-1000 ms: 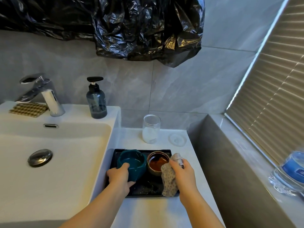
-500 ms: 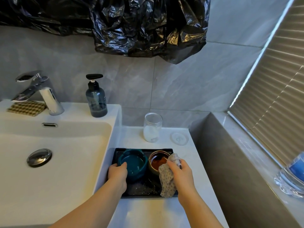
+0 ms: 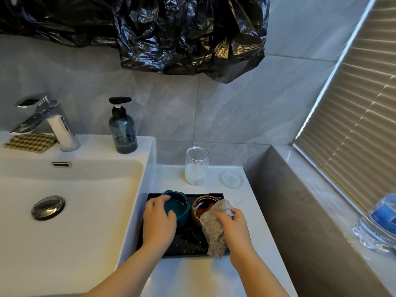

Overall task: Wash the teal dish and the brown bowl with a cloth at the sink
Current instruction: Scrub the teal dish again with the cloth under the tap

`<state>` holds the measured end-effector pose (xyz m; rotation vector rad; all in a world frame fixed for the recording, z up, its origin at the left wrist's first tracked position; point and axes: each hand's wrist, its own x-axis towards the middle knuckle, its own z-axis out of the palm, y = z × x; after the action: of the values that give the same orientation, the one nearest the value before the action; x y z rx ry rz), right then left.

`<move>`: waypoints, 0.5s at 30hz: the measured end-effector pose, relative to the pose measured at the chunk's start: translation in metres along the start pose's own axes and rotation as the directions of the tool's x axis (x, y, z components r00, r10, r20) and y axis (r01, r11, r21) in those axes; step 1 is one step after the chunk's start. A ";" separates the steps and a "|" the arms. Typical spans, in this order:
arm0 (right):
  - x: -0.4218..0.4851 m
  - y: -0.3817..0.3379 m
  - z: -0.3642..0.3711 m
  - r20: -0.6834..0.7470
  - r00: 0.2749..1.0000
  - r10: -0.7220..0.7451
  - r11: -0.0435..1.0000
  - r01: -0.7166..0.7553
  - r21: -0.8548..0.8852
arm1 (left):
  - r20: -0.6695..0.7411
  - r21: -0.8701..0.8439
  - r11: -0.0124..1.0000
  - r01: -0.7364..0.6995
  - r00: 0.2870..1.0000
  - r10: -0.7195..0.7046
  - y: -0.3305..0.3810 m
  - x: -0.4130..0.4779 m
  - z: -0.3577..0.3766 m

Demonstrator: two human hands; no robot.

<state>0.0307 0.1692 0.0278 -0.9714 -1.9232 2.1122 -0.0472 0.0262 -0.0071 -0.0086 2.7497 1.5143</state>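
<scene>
The left hand [image 3: 158, 219] is curled round the left rim of the teal dish [image 3: 179, 207], fingers over the far edge and thumb on the near edge, gripping it; the dish is at the back left of a black tray [image 3: 184, 254] on the white counter [image 3: 192, 275], and whether it is lifted clear of the tray cannot be told. Just beside it on the right the brown bowl [image 3: 202, 207] stands in the tray. The right hand [image 3: 232, 224] is closed round a bunched spotted cloth [image 3: 214, 232], whose top lies on the bowl's right rim while the rest hangs down to the tray's near edge. To the left of the tray is the white sink [image 3: 85, 211] with a metal drain plug [image 3: 48, 206]; on its back ledge stand a chrome tap [image 3: 53, 121], a checked sponge [image 3: 30, 142] and a dark soap bottle [image 3: 123, 129]. Behind the tray stand a glass jar [image 3: 196, 166] and a clear lid [image 3: 231, 179]. Black plastic sheeting [image 3: 182, 33] hangs on the wall above, and a water bottle [image 3: 381, 221] lies on the ledge below the blinds [image 3: 353, 114] at far right
</scene>
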 end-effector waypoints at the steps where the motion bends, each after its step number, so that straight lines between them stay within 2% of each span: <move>1: 0.000 0.001 0.000 0.009 1.000 0.015 1.000 -0.015 0.015 | 0.056 -0.010 0.994 -0.110 0.992 0.110 0.006 -0.006 -0.003; 2: -0.002 0.001 0.000 0.023 0.999 0.034 0.999 -0.035 0.026 | 0.149 -0.050 0.986 -0.161 0.975 0.167 0.010 -0.010 -0.006; 4: -0.006 0.002 0.001 0.069 0.996 0.061 0.997 -0.064 0.044 | 0.379 -0.131 0.981 -0.142 0.907 0.182 0.018 -0.019 -0.011; 7: -0.016 0.001 0.004 0.184 0.982 0.051 0.990 -0.074 0.123 | 0.647 -0.229 0.971 0.073 0.756 0.096 0.020 -0.025 -0.016; 8: -0.020 0.001 0.004 0.218 0.975 0.039 0.985 -0.074 0.154 | 0.671 -0.249 0.960 0.130 0.737 0.074 0.019 -0.027 -0.018; 10: -0.028 0.003 0.002 0.248 0.969 0.017 0.985 -0.059 0.163 | 0.633 -0.276 0.945 0.177 0.773 0.039 0.016 -0.032 -0.025; 12: -0.035 0.008 -0.003 0.253 0.967 0.018 0.995 -0.044 0.095 | 0.588 -0.311 0.924 0.223 0.809 0.003 0.011 -0.037 -0.031; 15: -0.043 0.022 -0.012 0.213 0.977 0.033 0.999 -0.025 -0.041 | 0.586 -0.322 0.920 0.223 0.810 0.009 0.003 -0.048 -0.037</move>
<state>0.0776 0.1538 0.0230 -0.8122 -2.0645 2.2880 0.0007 -0.0033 0.0156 0.2479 1.9270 1.6453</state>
